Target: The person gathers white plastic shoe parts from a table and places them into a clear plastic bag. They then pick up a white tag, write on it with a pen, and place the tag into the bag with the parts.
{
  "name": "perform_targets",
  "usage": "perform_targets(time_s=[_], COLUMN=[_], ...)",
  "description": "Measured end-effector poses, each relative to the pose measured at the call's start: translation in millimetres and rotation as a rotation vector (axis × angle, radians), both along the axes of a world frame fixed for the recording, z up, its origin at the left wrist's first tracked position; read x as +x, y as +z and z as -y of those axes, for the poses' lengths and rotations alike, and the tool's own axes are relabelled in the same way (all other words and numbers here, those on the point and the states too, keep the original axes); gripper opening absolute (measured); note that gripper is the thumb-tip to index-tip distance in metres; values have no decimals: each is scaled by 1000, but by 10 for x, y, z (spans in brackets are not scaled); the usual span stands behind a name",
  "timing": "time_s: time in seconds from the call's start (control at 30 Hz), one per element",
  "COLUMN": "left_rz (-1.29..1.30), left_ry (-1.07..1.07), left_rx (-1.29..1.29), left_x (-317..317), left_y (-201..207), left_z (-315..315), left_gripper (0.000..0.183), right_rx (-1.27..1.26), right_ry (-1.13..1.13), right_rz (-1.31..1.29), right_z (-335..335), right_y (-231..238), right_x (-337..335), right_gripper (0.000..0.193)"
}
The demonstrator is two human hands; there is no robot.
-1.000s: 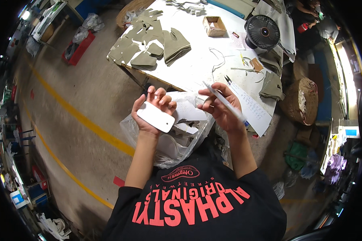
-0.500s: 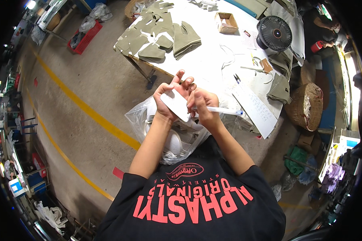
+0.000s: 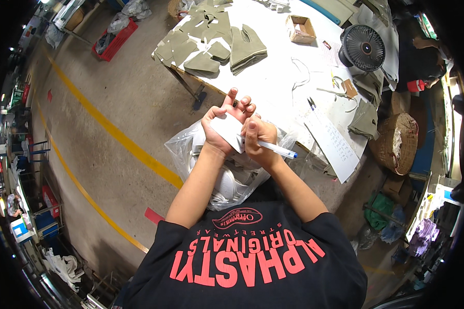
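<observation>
Above the near edge of the table, my left hand (image 3: 214, 138) holds a white flat piece (image 3: 226, 126) in its palm, thumb along one side and other fingers loosely curled. My right hand (image 3: 261, 143) is closed around a white pen (image 3: 279, 149) with a blue end that sticks out to the right. The pen's other end is hidden by my fingers, close against the white piece. Below both hands sits a clear plastic bag (image 3: 176, 149) with white molded-looking pieces (image 3: 231, 184) in it.
The white table (image 3: 278, 77) carries olive cut pieces (image 3: 247, 49), a small box (image 3: 300, 29), a black fan (image 3: 363, 47) and a handwritten sheet (image 3: 334, 147). A wicker basket (image 3: 397, 144) stands right. A red crate (image 3: 115, 41) is on the floor far left. Another person (image 3: 423, 56) is at the far right.
The pen's blue end has swung down and toward me as my right hand turned. My left hand still holds the white piece. The whole view has shifted slightly.
</observation>
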State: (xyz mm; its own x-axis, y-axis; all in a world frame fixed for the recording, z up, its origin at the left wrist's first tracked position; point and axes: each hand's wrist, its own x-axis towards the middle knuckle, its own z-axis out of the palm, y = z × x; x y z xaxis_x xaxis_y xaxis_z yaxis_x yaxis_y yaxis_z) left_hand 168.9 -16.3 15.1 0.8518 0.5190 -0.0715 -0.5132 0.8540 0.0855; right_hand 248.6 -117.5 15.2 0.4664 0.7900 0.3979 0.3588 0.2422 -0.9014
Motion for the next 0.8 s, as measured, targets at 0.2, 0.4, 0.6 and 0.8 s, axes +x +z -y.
perform_targets(time_s=[0.2, 0.4, 0.6, 0.8], left_rz=[-22, -46, -40, -52], left_ry=[3, 1, -5, -2], left_rx=[12, 30, 41, 51], left_x=[0, 1, 7, 7], left_y=[11, -16, -34, -43], left_z=[11, 0, -6, -8], left_gripper=[54, 55, 56, 55], right_rx=[15, -36, 31, -3], right_ry=[37, -15, -24, -29], right_rz=[16, -33, 67, -48], right_z=[-6, 5, -10, -6], right_y=[55, 31, -9, -5], right_x=[19, 13, 29, -5], right_gripper=[43, 41, 39, 39])
